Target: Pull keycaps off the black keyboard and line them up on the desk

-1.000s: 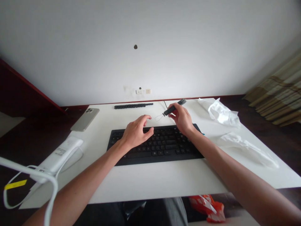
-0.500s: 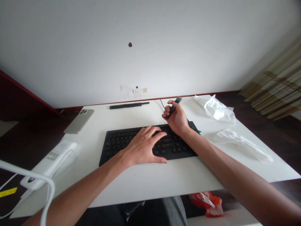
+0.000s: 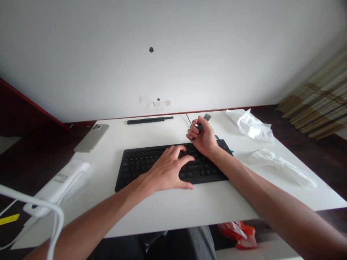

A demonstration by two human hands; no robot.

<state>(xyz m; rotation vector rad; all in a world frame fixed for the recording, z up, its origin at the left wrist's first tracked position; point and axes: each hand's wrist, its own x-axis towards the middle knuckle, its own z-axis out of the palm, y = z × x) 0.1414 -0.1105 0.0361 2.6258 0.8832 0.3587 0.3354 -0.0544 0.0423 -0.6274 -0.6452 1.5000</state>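
A black keyboard (image 3: 135,162) lies on the white table, several of its keys hidden under my hands. My left hand (image 3: 169,168) rests over its middle, fingers spread and thumb near the front edge. My right hand (image 3: 204,139) is closed around a dark keycap puller (image 3: 200,127), above the keyboard's right part. Thin wire loops hang from the tool's lower end toward the keys, close to my left fingertips; whether they touch a key I cannot tell. Black keycaps (image 3: 149,120) stand in a row at the table's far side.
A phone (image 3: 92,138) lies at the left, with a white power strip (image 3: 61,187) and a white cable (image 3: 32,198) nearer to me. Crumpled white wrapping (image 3: 253,126) and another white piece (image 3: 283,168) lie at the right. Below the table edge is a red-orange bag (image 3: 238,234).
My right hand has turned the keycap puller a little and lowered it slightly, so its upper end shows differently. My left hand stays nearly where it was. The view has shifted slightly.
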